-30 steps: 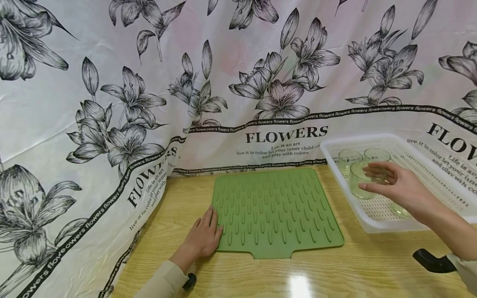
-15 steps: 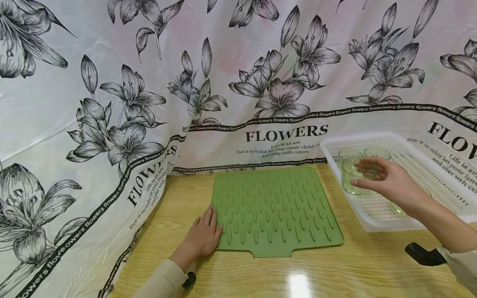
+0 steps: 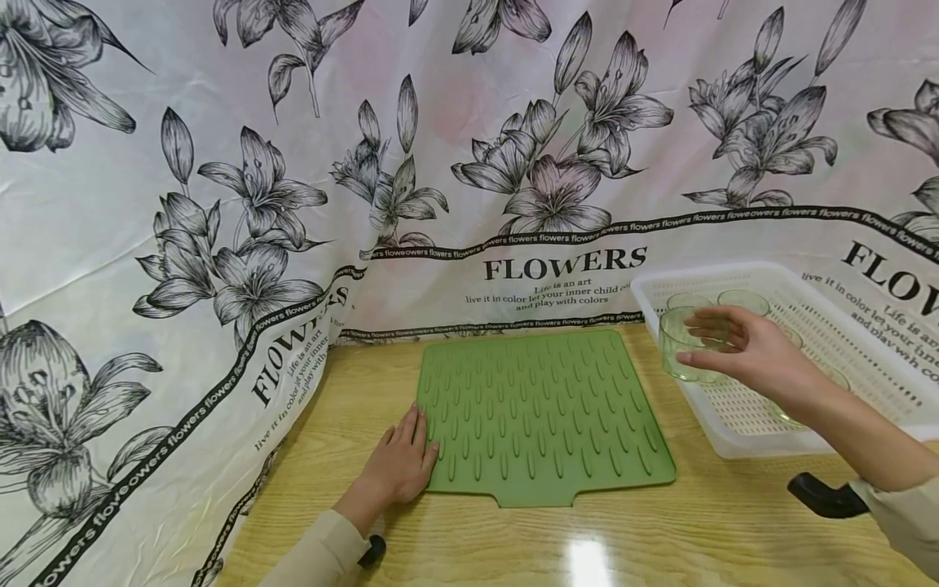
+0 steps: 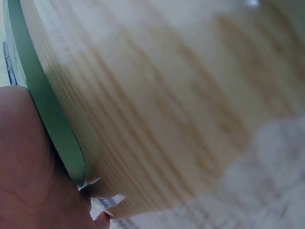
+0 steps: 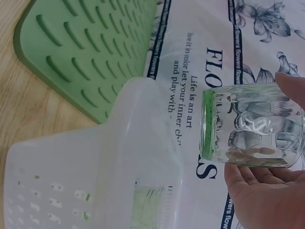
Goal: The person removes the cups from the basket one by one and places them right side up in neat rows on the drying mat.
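Observation:
My right hand grips a clear, green-tinted drinking glass, thumb on one side and fingers on the other. In the head view the glass overlaps the left rim of the white plastic basket. The right wrist view shows the glass with its thick green base and dimpled sides, raised above the basket wall. My left hand lies with extended fingers on the left edge of a green ribbed drying mat. From the left wrist, the mat's edge runs beside the hand.
Several more glasses stand in the basket, one at its back. A wooden table carries mat and basket. Behind and to the left hangs a white flower-printed cloth, its lower edge meeting the table.
My right hand has carried the glass leftward, from over the basket's inside to its left rim. The left hand and the mat have stayed in place.

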A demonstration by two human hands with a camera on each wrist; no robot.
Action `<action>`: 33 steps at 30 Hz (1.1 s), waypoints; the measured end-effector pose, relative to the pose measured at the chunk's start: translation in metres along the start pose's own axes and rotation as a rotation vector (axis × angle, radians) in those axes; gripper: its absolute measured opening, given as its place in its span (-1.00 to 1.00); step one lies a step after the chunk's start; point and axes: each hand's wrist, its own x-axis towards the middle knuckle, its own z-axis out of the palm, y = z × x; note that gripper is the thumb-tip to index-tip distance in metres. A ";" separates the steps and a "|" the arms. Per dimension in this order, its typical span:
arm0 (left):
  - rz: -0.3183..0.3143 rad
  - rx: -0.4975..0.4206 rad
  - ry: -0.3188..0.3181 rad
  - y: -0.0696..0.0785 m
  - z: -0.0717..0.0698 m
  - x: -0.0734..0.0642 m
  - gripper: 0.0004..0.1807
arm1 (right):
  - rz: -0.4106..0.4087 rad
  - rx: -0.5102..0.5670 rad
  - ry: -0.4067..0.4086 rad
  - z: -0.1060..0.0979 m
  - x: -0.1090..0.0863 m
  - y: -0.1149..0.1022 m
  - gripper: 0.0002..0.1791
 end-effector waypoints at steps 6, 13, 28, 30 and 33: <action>-0.003 0.003 -0.008 0.002 0.000 -0.001 -0.26 | -0.024 0.013 -0.002 0.003 0.003 -0.007 -0.13; -0.005 0.015 -0.021 0.003 -0.003 -0.002 -0.26 | -0.039 0.028 -0.006 0.006 0.006 -0.016 -0.12; 0.002 0.031 -0.002 -0.001 0.002 0.002 -0.24 | -0.024 0.064 -0.032 0.013 0.015 -0.028 -0.10; 0.003 0.035 0.000 -0.002 0.003 0.002 -0.24 | -0.023 0.056 -0.031 0.014 0.016 -0.031 -0.09; 0.005 0.038 0.002 -0.002 0.004 0.002 -0.24 | -0.022 0.064 -0.034 0.016 0.017 -0.033 -0.08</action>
